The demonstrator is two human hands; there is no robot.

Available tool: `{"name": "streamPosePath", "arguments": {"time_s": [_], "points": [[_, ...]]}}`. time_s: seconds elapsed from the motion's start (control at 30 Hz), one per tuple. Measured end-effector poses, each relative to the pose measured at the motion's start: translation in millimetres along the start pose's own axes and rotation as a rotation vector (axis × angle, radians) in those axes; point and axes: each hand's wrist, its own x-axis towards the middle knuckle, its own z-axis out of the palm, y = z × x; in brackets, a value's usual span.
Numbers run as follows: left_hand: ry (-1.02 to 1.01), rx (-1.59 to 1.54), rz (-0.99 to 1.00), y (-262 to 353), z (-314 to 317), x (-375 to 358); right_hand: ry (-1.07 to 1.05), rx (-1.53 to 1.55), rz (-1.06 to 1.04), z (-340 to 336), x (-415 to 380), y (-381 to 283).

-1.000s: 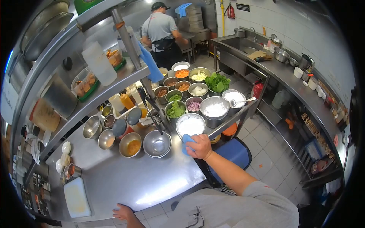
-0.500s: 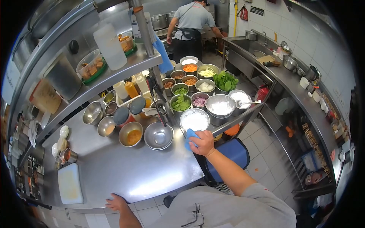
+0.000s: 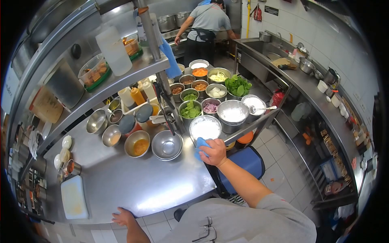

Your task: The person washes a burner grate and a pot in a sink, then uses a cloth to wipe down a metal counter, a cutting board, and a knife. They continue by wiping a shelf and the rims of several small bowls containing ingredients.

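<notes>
My right hand [image 3: 214, 152] is closed round a blue cloth [image 3: 200, 149] at the right end of the steel counter [image 3: 150, 182]. Just beyond the cloth stands a bowl of white powder [image 3: 205, 128]. To its left sits an empty steel bowl [image 3: 167, 145]. My left hand [image 3: 122, 217] rests at the counter's front edge with its fingers apart, holding nothing. Left of that hand lies a white cutting board [image 3: 74, 197].
Bowls of chopped vegetables, including leafy greens [image 3: 238, 86] and red onion [image 3: 210, 107], crowd the back right. A steel shelf [image 3: 150, 65] overhangs the counter. A blue stool [image 3: 243, 172] stands beside the counter. Another person [image 3: 208, 24] works near the stove.
The view has shifted slightly, moving the scene a little to the left. My right hand stays on the blue cloth, and my left hand keeps its place at the edge.
</notes>
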Motion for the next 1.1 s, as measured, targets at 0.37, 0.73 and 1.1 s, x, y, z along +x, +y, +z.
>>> {"name": "streamPosePath", "arguments": {"time_s": [0.37,0.73,1.1], "points": [[0.098,0.024,0.062,-16,27,19,-0.004,0.003,0.003,3,1,-2],[0.074,-0.035,-0.01,-5,2,3,0.011,-0.004,-0.022,6,6,-6],[0.036,-0.117,-0.066,13,-29,-13,-0.012,0.017,-0.044,13,0,-8]]}}
